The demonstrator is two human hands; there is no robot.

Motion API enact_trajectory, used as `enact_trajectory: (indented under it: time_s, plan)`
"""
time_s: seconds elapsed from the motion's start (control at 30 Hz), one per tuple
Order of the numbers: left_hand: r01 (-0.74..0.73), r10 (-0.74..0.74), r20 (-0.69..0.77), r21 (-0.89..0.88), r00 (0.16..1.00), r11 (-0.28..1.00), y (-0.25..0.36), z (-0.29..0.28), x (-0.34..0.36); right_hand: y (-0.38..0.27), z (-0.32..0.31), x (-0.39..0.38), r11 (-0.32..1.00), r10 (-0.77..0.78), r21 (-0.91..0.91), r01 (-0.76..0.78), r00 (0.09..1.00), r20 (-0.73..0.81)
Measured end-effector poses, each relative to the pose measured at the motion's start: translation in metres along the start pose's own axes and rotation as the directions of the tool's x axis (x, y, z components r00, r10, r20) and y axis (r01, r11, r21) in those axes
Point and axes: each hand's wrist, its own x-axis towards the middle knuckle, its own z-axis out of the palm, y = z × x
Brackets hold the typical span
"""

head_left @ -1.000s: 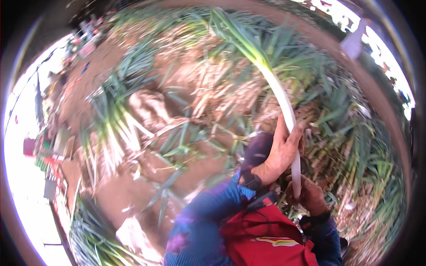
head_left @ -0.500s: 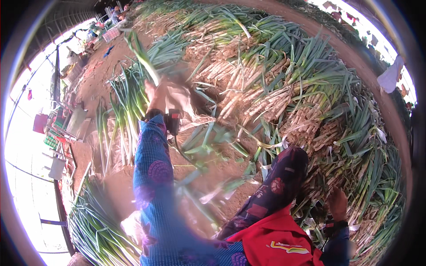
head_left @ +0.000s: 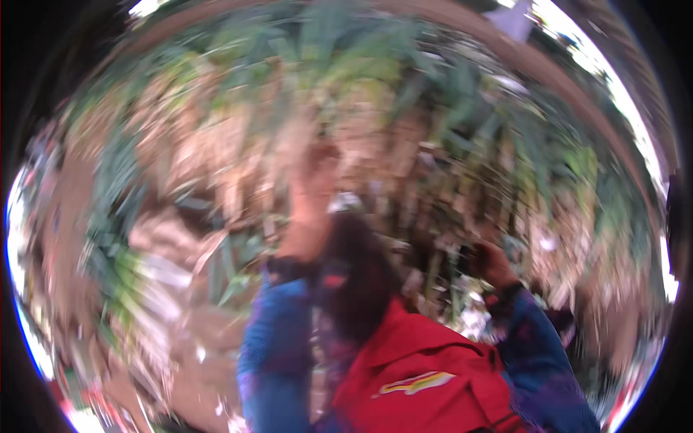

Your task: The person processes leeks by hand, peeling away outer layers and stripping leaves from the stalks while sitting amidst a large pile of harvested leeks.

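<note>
Motion smears the whole picture. My left hand (head_left: 314, 180) reaches forward over the near side of a long heap of leeks (head_left: 209, 123), just beyond my knee. Its fingers are too blurred to read, and no stalk shows clearly in it. At the heap's near edge, right of my knee, my right hand (head_left: 493, 261) is low among leaves and stalks. Its fingers look bent, but blur hides whether they hold anything. To the left, a separate row of leeks (head_left: 155, 289) lies with pale stems toward me.
My dark-trousered knee (head_left: 354, 267) stands between my arms, with a red apron (head_left: 426, 368) across my lap. Brown sacking (head_left: 170, 234) lies on the soil at left. A dirt path (head_left: 577, 97) curves behind the heap.
My view has swung right. My left hand has gone from the leek row, where it held up a leek, to the big heap; that leek no longer shows. My right hand has moved forward.
</note>
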Motion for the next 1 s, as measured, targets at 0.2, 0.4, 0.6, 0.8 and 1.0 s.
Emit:
enact_trajectory:
  time_s: [0.2, 0.4, 0.6, 0.8, 1.0]
  plan:
    - [0.251, -0.259, 0.034, 0.155, 0.965, 0.955, -0.041, 0.110, 0.039, 0.036, -0.009, 0.012, 0.937, -0.280, -0.337, 0.092, 0.774, -0.568]
    - [0.476, -0.462, -0.119, 0.187, 0.879, 0.859, -0.113, 0.148, 0.037, 0.010, 0.012, 0.044, 0.891, -0.396, -0.403, 0.208, 0.791, -0.467]
    - [0.368, -0.357, -0.094, 0.318, 0.929, 0.874, -0.106, 0.156, 0.044, -0.043, 0.021, 0.121, 0.758, -0.490, -0.635, 0.149, 0.772, -0.404]
    - [0.291, -0.323, -0.007, 0.454, 0.946, 0.842, -0.116, 0.148, 0.044, -0.113, 0.051, 0.204, -0.540, -0.720, -0.837, -0.092, 0.566, 0.402]
    - [0.386, -0.424, -0.027, 0.470, 0.905, 0.794, -0.118, 0.159, 0.043, -0.183, 0.053, 0.254, -0.751, -0.603, -0.589, -0.299, 0.674, 0.426]
